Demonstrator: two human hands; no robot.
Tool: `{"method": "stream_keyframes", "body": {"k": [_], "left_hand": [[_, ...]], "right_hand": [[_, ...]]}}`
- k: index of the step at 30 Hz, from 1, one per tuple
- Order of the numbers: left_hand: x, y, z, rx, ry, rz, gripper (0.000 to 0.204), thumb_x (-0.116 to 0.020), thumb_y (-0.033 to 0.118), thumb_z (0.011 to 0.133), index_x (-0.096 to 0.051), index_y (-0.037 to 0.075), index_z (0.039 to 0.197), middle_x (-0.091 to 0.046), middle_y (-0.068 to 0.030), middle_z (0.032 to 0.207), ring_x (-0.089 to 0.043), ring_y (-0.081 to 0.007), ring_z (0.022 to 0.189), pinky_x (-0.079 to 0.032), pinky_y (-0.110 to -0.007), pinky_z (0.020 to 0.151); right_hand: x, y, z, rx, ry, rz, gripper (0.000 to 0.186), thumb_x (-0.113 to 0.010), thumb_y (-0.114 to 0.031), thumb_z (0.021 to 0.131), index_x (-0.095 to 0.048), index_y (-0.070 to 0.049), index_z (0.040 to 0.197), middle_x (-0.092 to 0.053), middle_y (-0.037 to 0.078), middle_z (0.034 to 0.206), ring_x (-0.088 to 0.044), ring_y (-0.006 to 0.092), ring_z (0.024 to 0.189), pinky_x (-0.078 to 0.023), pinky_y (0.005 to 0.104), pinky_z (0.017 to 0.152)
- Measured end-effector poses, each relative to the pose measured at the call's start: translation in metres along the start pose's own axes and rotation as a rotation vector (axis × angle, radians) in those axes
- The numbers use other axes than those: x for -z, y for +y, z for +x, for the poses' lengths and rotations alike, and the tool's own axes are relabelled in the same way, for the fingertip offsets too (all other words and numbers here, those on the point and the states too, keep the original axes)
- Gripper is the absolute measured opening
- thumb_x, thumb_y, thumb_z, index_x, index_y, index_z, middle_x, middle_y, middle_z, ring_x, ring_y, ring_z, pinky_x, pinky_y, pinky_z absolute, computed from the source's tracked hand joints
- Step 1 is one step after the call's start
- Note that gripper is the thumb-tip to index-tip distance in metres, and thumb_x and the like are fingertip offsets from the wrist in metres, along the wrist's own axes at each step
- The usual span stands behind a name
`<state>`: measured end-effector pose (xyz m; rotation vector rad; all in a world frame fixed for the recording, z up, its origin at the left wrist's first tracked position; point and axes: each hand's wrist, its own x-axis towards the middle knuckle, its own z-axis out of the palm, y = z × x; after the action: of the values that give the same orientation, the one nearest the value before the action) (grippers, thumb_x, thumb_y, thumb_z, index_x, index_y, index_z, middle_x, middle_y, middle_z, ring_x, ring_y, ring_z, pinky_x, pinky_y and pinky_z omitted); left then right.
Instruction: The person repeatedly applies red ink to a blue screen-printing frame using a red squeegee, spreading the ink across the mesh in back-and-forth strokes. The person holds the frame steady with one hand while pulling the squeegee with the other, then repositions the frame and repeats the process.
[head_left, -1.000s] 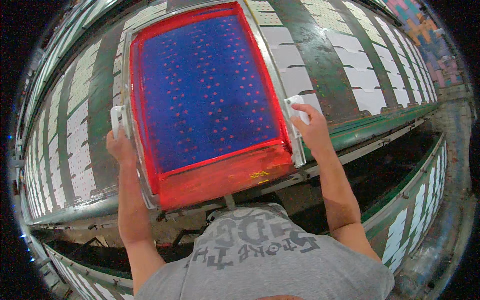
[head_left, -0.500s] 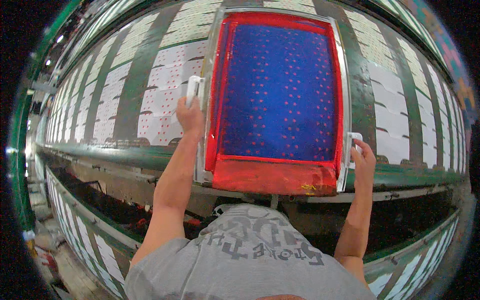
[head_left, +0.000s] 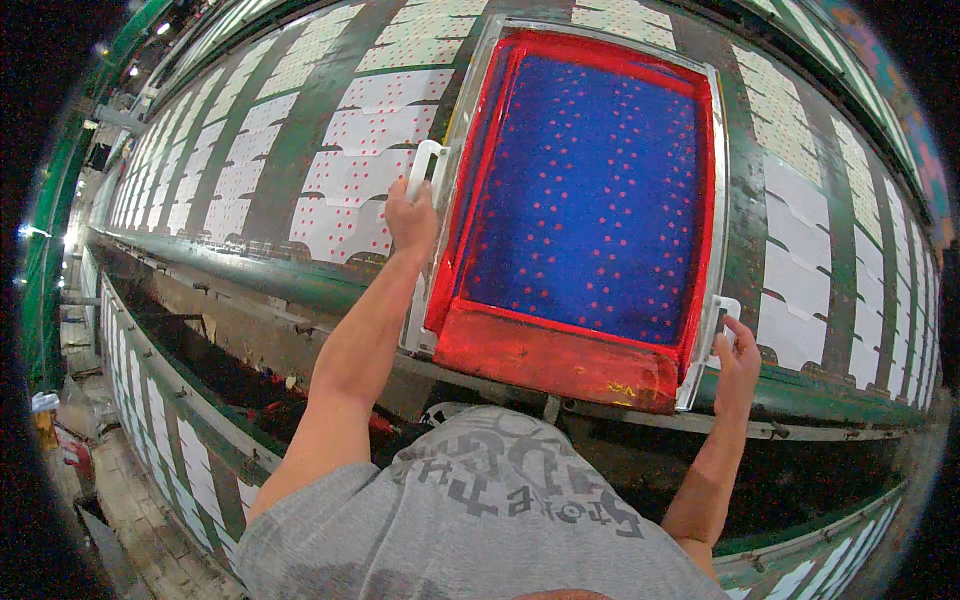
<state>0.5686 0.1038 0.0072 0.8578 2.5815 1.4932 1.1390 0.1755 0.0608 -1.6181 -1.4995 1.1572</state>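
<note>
A long dark-green printing table [head_left: 280,190] sweeps across the scene, bent by the lens. Over it lies a rectangular printing screen [head_left: 597,200], right of the middle of the view, its near end at the table's near edge; whether its underside touches the surface cannot be told. A grey printed T-shirt [head_left: 450,520] covers the person's torso just below. The screen's blue mesh [head_left: 570,230] is bordered in red, and silvery rails run along its sides. Columns of paper sheets line the table: white ones with red dots [head_left: 345,200] to the left, plain white ones [head_left: 795,270] to the right. A red band [head_left: 560,350] crosses the screen's near end. At its left side, the left hand [head_left: 410,218] has its fingers clamped around a white left handle [head_left: 417,172]. The right hand [head_left: 738,355], nearer the body, has its fingers curled onto a white right handle [head_left: 727,302]. A small yellow mark [head_left: 622,388] sits on the red band. Tiny pinkish-red dots speckle the mesh.
</note>
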Motion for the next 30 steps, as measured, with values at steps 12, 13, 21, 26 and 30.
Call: {"method": "stream_keyframes", "body": {"k": [12,13,21,26,30], "left_hand": [[-0.014,-0.011,-0.004,-0.062,0.012,0.114,0.021,-0.072,0.015,0.096,-0.071,0.000,0.111,-0.075,-0.0238,0.102,-0.073,-0.0434,0.097,-0.055,-0.053,0.087],[-0.015,-0.012,-0.005,-0.055,0.021,0.127,0.020,-0.072,0.014,0.096,-0.070,0.000,0.110,-0.075,-0.0245,0.100,-0.074,-0.0447,0.096,-0.056,-0.054,0.086],[-0.019,-0.014,-0.003,-0.090,-0.013,0.074,0.030,-0.068,0.011,0.096,-0.068,0.000,0.124,-0.073,-0.0261,0.114,-0.072,-0.0463,0.105,-0.055,-0.055,0.093],[-0.021,-0.014,-0.004,-0.179,0.022,0.046,0.045,-0.067,0.006,0.095,-0.063,0.000,0.139,-0.072,-0.0254,0.124,-0.070,-0.0465,0.113,-0.054,-0.054,0.098],[-0.020,-0.012,-0.004,-0.161,-0.018,-0.040,0.049,-0.069,0.006,0.094,-0.061,-0.001,0.142,-0.073,-0.0245,0.122,-0.071,-0.0447,0.112,-0.055,-0.052,0.098]], "right_hand": [[-0.092,-0.031,-0.109,0.869,-0.443,-0.596,0.065,-0.087,-0.015,0.080,-0.069,-0.013,0.142,-0.058,0.016,0.156,-0.055,0.0402,0.143,-0.045,0.0556,0.117],[-0.098,-0.029,-0.118,0.889,-0.433,-0.671,0.063,-0.086,-0.015,0.080,-0.069,-0.013,0.141,-0.059,0.015,0.154,-0.057,0.0391,0.141,-0.047,0.0552,0.115],[-0.118,-0.033,-0.129,0.981,-0.304,-0.863,0.055,-0.070,-0.010,0.086,-0.069,-0.016,0.141,-0.066,0.010,0.145,-0.063,0.0345,0.134,-0.051,0.0550,0.109],[-0.136,-0.075,-0.123,0.908,-0.314,-0.843,0.050,-0.064,-0.004,0.086,-0.070,-0.010,0.136,-0.070,0.011,0.135,-0.067,0.0340,0.122,-0.052,0.0525,0.102],[-0.172,-0.102,-0.107,0.791,-0.414,-0.925,0.045,-0.065,0.000,0.084,-0.075,-0.007,0.127,-0.073,0.012,0.125,-0.069,0.0345,0.114,-0.054,0.0491,0.096]]}}
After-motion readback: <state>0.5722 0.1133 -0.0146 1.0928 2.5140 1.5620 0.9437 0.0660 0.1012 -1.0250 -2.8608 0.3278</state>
